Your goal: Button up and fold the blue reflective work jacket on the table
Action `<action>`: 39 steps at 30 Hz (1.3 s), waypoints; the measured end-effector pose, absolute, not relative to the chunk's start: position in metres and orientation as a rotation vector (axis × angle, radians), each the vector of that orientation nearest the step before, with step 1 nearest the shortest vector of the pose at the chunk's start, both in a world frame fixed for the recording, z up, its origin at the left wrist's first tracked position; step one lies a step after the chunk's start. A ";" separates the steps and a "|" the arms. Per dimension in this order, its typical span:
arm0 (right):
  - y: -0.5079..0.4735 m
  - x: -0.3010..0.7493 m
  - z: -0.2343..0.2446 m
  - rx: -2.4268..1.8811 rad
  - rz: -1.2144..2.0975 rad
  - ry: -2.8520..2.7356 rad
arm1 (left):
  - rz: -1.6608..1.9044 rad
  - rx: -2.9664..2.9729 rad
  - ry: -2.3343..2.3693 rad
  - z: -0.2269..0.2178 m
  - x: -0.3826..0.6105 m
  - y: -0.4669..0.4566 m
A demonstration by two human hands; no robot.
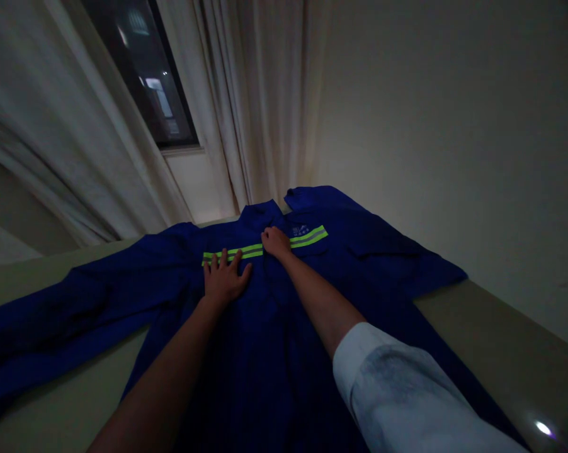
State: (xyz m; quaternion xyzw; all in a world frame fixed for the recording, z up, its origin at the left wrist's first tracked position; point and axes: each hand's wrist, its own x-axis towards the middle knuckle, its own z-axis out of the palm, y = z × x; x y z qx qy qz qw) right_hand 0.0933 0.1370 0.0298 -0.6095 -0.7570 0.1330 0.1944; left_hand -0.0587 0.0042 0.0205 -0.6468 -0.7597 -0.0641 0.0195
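Left hand: spread flat, fingers apart, the left hand (225, 282) presses on the chest, fingertips on the band.
Right hand: the right hand (275, 242) has its fingers curled together at the front placket (267, 283), just below the collar (260, 215); whether they pinch cloth or a button I cannot tell.
Jacket: the blue work jacket (260, 352) lies spread on a beige tabletop (482, 340), at the middle of the view. One jacket sleeve (76, 308) reaches toward 9 o'clock.
Hand work: a flat palm seems best for pinning the cloth, so the curled fingers can work at the placket without dragging the front askew. The band makes a handy straight line to check against.
Counts: two hands, one jacket, one collar, one reflective band (307, 237) of two lime stripes, one pocket flap (383, 248).
Around: a white shirt sleeve (397, 384) covers the right arm at 4 o'clock; a curtain (260, 94) hangs at 12, a window (142, 63) at 11.
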 end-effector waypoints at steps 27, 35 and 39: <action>-0.224 0.233 0.075 0.105 0.579 -3.093 | -0.406 -2.248 -2.110 0.062 -0.042 -0.027; -0.256 0.290 0.072 -0.313 0.227 -2.982 | -0.458 -2.710 -0.977 0.037 0.003 -0.220; -0.248 0.288 0.071 -0.176 0.524 -2.965 | -0.567 -2.437 -0.598 -0.001 -0.003 -0.288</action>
